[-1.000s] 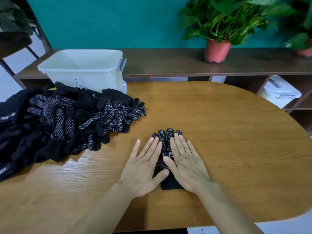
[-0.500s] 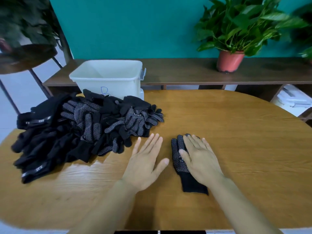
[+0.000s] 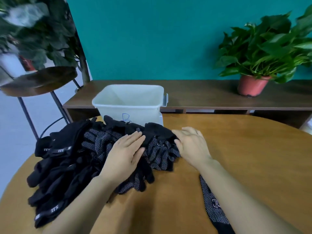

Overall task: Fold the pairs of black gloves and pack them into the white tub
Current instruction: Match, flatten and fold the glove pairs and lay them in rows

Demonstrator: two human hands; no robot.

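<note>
A heap of black gloves [image 3: 70, 162] with white grip dots lies on the left of the wooden table [image 3: 253, 157]. My left hand [image 3: 125, 154] rests flat on top of the heap, fingers straight. At the heap's right edge my right hand [image 3: 190, 144] touches the gloves, and its fingertips are hidden in the fabric. One flat black glove [image 3: 212, 206] lies on the table under my right forearm, partly hidden by it. The white tub [image 3: 130, 102] stands behind the heap, and nothing shows inside it.
A low dark shelf [image 3: 211, 97] runs behind the table and carries a potted plant [image 3: 253, 85] at the right. A round stool [image 3: 40, 80] on metal legs stands at the left beside another plant. Bare wood spreads right of the heap.
Both hands left the flat glove and moved up and left onto the heap. The camera turned left and closer, so the flat glove now sits low at the right.
</note>
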